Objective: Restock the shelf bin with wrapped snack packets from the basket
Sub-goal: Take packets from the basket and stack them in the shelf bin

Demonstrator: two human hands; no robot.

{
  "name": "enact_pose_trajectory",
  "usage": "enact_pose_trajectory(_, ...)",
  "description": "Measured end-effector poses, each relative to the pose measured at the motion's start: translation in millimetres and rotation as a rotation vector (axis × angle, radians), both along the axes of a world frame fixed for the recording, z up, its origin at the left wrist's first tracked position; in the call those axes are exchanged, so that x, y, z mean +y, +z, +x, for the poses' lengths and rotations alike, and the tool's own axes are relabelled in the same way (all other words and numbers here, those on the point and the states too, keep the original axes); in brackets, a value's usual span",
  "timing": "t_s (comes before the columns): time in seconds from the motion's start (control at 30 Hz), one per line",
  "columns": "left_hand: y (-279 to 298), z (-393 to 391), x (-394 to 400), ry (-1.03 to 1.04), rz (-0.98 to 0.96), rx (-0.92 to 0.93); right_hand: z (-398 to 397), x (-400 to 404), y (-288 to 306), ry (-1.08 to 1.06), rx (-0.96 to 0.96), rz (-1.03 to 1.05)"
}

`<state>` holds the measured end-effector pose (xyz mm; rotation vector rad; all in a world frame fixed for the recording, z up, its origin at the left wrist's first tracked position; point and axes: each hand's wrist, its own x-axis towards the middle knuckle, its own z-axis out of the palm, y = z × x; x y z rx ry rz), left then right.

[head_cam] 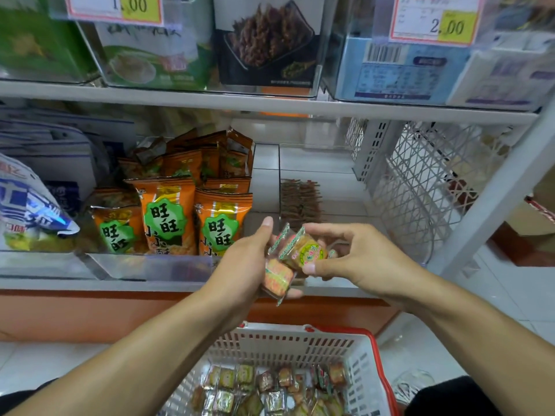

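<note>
With the left hand (pixel 249 262) cupped loosely around several packets (pixel 277 277) and the right hand (pixel 345 256) pinching one packet (pixel 303 250) between thumb and fingers, all held above the basket (pixel 300 340) and just before the bin (pixel 300 163), the slack stack may slip and drop.

A shop, judging by price tags (pixel 115 7) clipped to clear shelf bins (pixel 264 46) above the hands, rows of orange snack bags (pixel 168 217) left of them, and a plastic shopping basket (pixel 300 340) of wrapped packets below.
</note>
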<state>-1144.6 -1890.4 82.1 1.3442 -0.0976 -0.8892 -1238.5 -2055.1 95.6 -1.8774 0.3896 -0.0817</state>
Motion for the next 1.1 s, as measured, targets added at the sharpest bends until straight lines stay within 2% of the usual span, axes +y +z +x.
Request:
enact_pose_trajectory(0.13,-1.8,1.2,1.0,-0.061,0.044,-0.001,-4.4,3.5,2.1,0.13,0.007,-0.208)
enact_pose_trajectory(0.2,-2.8,-0.4,0.4,-0.062,0.03,0.041,-4.7,2.3,2.4,0.091,-0.005,-0.253)
enact_pose_trajectory(0.33,0.0,-0.5,0.4,0.012,-0.068,0.283,-5.6,-5.8,9.7,-0.042,-0.061,-0.087)
enact_pose_trajectory(0.43,7.6,2.5,4.8,0.004,-0.199,0.421,-8.1,-12.5,16.0,-0.01,-0.073,0.099)
enact_pose_trajectory(0.53,11.9,3.4,7.2,-0.034,-0.284,0.39,-13.5,-15.2,21.4,0.177,-0.079,0.213)
enact_pose_trajectory(0.63,13.4,3.7,8.6,-0.047,-0.307,0.304,-18.3,-10.6,22.2,0.302,-0.086,0.224)
enact_pose_trajectory(0.8,5.1,0.7,6.3,-0.084,-0.191,0.118,-15.5,-6.7,20.4,0.209,-0.112,0.16)
enact_pose_trajectory(0.97,13.4,4.7,13.0,-0.261,-0.301,0.307,-12.1,-6.4,19.5,0.1,-0.135,0.225)
enact_pose_trajectory(1.1,9.0,5.1,14.3,-0.327,-0.217,0.242,-10.2,-8.7,18.6,0.005,-0.177,0.418)
